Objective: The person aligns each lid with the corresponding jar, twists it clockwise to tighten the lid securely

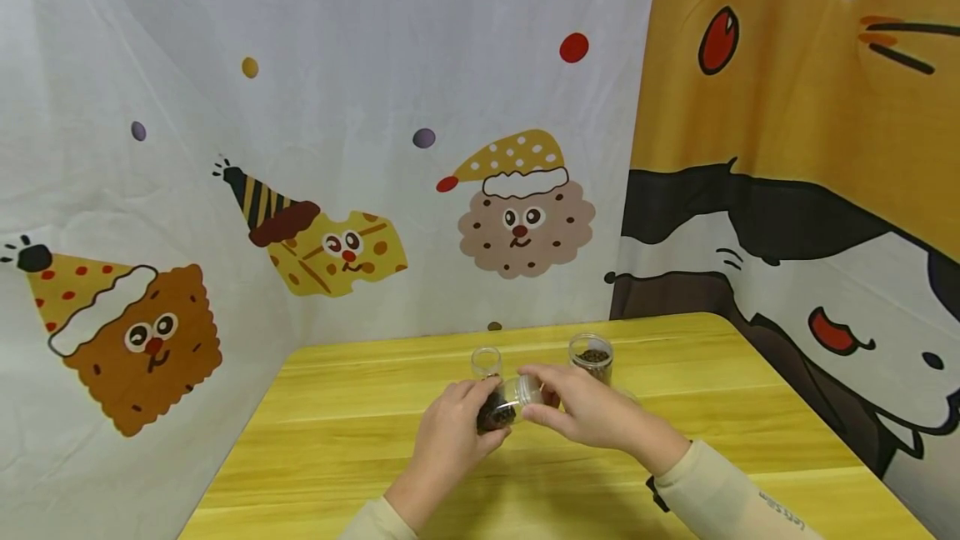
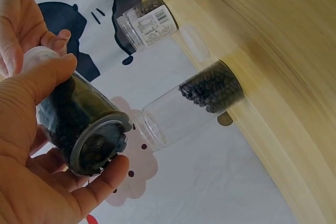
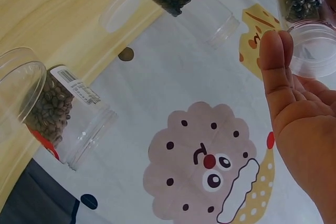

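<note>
My left hand (image 1: 450, 432) grips a clear jar (image 1: 495, 413) of dark beans, which lies tilted on its side above the table. The left wrist view shows the thumb along its wall and the fingertips around its base. At the jar's other end sits a translucent screw lid (image 1: 529, 390). My right hand (image 1: 592, 411) holds that lid between thumb and fingers. In the right wrist view its fingertips touch the lid's edge, while the thumb is hidden.
Behind the hands stand two lidless jars: a slim one (image 2: 210, 87) partly filled with dark beans and a wider labelled one (image 3: 58, 114) with brown beans. A loose lid (image 3: 119, 10) lies between them. Clear round plastic (image 3: 23, 82) shows beside the labelled jar. A printed curtain (image 1: 360, 65) hangs behind the table (image 1: 337, 440).
</note>
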Action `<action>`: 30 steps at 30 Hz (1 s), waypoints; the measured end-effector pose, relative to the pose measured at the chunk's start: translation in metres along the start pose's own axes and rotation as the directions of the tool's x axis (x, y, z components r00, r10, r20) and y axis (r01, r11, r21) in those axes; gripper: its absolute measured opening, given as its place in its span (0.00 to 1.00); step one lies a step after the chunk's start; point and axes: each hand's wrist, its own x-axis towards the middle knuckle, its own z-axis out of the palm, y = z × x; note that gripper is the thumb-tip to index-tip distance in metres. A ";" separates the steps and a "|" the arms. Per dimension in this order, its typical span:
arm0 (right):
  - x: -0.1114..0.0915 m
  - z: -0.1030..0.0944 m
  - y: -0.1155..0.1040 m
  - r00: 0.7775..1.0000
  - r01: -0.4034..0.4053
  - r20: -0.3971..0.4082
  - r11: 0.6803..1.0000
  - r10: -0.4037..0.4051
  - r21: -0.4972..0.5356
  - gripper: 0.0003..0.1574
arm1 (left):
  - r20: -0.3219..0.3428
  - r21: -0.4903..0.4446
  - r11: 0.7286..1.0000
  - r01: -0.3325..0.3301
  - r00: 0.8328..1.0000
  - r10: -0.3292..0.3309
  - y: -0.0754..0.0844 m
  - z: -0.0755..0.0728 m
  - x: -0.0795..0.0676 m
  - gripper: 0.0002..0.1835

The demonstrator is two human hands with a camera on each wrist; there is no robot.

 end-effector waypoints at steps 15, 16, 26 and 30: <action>-0.003 0.004 0.004 0.997 -0.026 -0.070 0.998 0.030 0.063 0.34 | 0.104 -0.108 0.989 0.104 0.990 -0.093 -0.004 -0.004 -0.002 0.39; -0.003 0.004 0.005 0.997 -0.023 -0.078 0.997 0.029 0.071 0.33 | 0.101 -0.128 0.986 0.102 0.991 -0.090 -0.006 -0.004 -0.003 0.39; -0.006 0.004 0.012 0.989 0.061 -0.144 0.987 -0.040 0.150 0.33 | 0.087 -0.378 0.921 0.095 0.994 -0.067 -0.023 -0.013 -0.008 0.38; -0.007 0.003 0.013 0.988 0.081 -0.144 0.981 -0.056 0.174 0.36 | 0.094 -0.400 0.912 0.089 0.994 -0.056 -0.025 -0.015 -0.008 0.38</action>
